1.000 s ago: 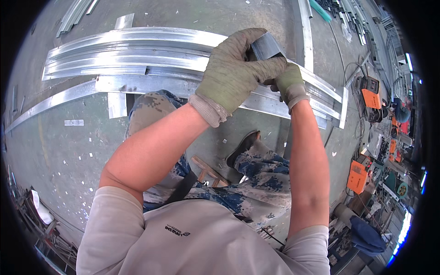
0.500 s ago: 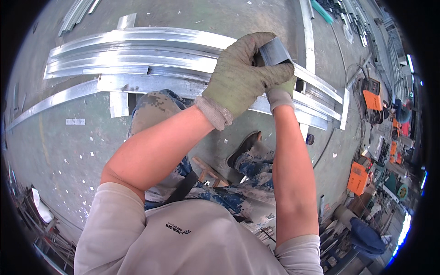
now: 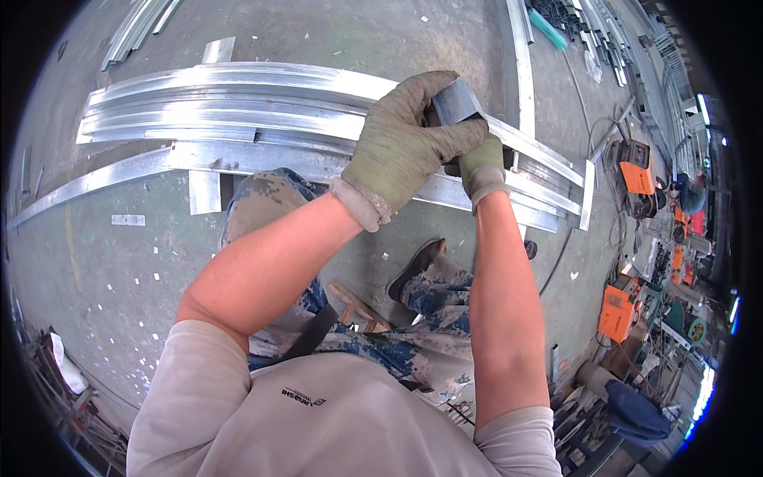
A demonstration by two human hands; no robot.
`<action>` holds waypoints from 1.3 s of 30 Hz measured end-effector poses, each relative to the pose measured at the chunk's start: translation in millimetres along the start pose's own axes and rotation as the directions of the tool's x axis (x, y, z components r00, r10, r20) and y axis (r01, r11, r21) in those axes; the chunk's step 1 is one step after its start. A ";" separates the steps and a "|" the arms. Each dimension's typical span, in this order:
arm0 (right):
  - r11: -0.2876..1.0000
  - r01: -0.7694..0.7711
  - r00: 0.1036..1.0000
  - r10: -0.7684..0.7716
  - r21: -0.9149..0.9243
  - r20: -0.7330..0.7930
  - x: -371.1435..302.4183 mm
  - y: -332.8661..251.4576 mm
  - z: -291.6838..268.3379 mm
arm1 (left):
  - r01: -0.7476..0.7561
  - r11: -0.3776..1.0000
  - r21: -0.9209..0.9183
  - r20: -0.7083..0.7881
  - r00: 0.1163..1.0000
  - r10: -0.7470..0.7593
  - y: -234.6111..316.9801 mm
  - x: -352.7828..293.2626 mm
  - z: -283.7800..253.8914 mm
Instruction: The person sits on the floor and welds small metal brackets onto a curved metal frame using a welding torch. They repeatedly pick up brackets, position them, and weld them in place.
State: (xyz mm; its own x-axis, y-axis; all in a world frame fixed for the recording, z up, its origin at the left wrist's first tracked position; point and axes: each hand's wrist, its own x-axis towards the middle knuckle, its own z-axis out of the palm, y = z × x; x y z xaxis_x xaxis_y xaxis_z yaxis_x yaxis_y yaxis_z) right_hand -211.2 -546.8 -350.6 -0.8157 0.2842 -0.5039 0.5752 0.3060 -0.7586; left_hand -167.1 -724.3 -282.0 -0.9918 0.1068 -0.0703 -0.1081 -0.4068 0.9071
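The left hand [image 3: 401, 143] pinches a grey metal piece [image 3: 458, 103] above long silvery rails [image 3: 214, 103]; the right hand [image 3: 484, 163], its grip hidden, has drawn in underneath, apparently to help steady the piece. Beyond lies bare floor [image 3: 318, 30].

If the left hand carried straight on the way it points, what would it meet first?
The left hand holds a grey metal piece, so that comes first. Beyond it, the line seems to pass over floor towards a long metal bar, though depth is unclear here.
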 end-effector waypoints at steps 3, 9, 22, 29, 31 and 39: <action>0.995 0.028 1.000 -0.028 -0.092 -0.008 -6.7 -13.5 6.0 | 0.023 0.999 -0.036 0.000 1.000 -0.023 -2.7 2.0 1.8; 0.983 0.107 0.992 -0.115 0.150 0.051 51.1 59.2 -7.0 | 0.081 0.987 -0.136 0.036 0.996 -0.077 -11.0 -7.1 18.9; 0.565 0.209 0.968 -0.236 -0.798 0.087 51.8 6.8 10.6 | 0.117 0.990 -0.077 0.090 0.990 -0.110 -23.2 3.4 8.9; 0.334 0.330 0.893 -0.413 -0.883 0.178 33.5 15.7 10.5 | 0.073 0.997 0.038 0.121 0.990 -0.077 -15.3 -1.6 3.2; 0.574 0.203 0.933 -0.358 -0.794 -0.021 53.0 28.0 10.8 | 0.042 0.998 0.041 0.112 0.993 -0.046 -22.2 0.0 4.1; 0.413 0.433 0.809 -0.571 -0.801 0.143 92.1 47.1 14.2 | 0.020 0.999 0.037 0.130 0.991 -0.024 -20.6 -1.0 -3.7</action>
State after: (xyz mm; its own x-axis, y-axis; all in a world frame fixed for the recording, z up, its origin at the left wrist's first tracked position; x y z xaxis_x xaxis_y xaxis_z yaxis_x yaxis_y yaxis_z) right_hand -260.1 -519.1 -438.6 -0.9966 -0.0747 -0.0337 -0.0664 0.9774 -0.2008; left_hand -164.1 -719.3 -302.2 -0.9715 0.2339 -0.0378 -0.1250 -0.3703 0.9205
